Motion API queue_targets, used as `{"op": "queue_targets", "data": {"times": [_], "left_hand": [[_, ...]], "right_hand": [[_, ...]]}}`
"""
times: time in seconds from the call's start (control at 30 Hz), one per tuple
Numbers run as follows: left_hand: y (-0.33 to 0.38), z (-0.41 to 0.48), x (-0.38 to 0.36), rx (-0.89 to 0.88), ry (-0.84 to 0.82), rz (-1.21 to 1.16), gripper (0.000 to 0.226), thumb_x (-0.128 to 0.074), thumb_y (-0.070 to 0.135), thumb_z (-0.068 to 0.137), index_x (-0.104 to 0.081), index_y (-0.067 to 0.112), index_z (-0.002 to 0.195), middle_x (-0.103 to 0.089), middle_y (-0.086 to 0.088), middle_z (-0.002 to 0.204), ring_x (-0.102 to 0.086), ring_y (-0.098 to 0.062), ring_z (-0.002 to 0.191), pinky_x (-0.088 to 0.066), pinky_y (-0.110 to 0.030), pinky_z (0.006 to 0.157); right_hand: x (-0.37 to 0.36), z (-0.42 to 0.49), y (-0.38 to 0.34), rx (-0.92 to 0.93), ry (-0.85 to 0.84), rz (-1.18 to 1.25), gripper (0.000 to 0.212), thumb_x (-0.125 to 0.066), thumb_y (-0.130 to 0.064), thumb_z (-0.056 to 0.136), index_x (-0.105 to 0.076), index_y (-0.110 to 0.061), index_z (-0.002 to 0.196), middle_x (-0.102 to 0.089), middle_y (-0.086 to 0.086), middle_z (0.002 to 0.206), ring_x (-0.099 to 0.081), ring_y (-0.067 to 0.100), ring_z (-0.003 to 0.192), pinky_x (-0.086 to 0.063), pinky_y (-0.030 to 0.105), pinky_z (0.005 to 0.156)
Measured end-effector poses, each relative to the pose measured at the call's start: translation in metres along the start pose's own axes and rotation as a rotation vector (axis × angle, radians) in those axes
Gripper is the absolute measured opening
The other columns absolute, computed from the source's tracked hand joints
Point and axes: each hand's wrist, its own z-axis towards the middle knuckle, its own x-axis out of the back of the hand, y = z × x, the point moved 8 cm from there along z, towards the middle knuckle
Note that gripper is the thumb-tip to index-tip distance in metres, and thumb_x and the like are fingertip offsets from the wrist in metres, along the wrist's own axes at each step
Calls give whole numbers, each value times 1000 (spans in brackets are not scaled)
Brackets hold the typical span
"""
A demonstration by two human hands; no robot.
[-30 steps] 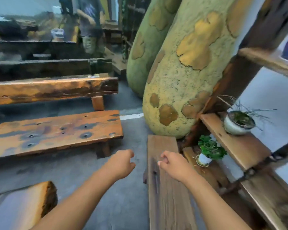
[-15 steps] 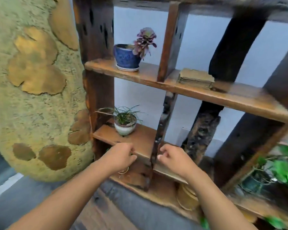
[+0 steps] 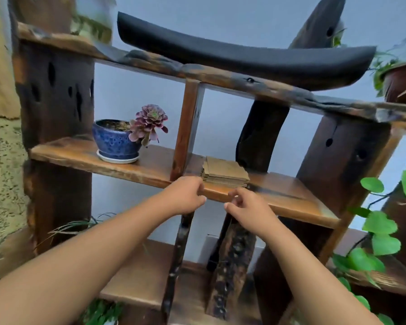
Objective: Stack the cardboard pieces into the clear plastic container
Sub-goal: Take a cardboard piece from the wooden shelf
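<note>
A stack of brown cardboard pieces [image 3: 225, 171] lies flat on the middle wooden shelf [image 3: 288, 195], just right of a thin upright post. My left hand [image 3: 185, 195] is loosely curled in front of the shelf edge, just below the stack's left corner, and holds nothing. My right hand [image 3: 244, 206] is also curled with bent fingers, just below the stack's right side, holding nothing. Neither hand touches the cardboard. No clear plastic container is in view.
A blue pot with a purple succulent [image 3: 120, 143] stands on the same shelf to the left. A black curved piece [image 3: 244, 55] rests on the top shelf. Green vine leaves [image 3: 380, 224] hang at the right. A textured yellow-green column [image 3: 0, 160] fills the left edge.
My view has swung from the floor and benches up to the shelf unit. The cardboard stack has come to the centre, and both hands now hover right in front of it.
</note>
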Motion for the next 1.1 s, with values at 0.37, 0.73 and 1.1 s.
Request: {"op": "queue_targets", "data": {"times": [0.37, 0.73, 1.1], "left_hand": [[4, 111, -3, 217, -100, -73, 74, -50, 49, 95, -33, 1, 148, -49, -19, 144, -53, -33, 126, -45, -36, 95], [8, 144, -14, 271, -187, 188, 45, -55, 36, 96, -55, 2, 126, -58, -13, 92, -63, -31, 90, -54, -33, 75], [-2, 134, -25, 417, -81, -349, 53, -76, 21, 83, -48, 6, 125, -56, -18, 116, -60, -33, 103, -58, -47, 89]], "right_hand": [[35, 110, 64, -329, 109, 33, 34, -58, -33, 87, -55, -10, 112, -64, 11, 109, -60, 29, 99, -52, 44, 87], [-2, 160, 80, -408, -1, -58, 46, -61, -39, 89, -55, -7, 122, -59, 5, 90, -58, 24, 80, -47, 35, 68], [3, 134, 93, -577, 86, 413, 46, -74, -22, 82, -46, -12, 116, -52, 7, 101, -50, 20, 80, -42, 35, 67]]}}
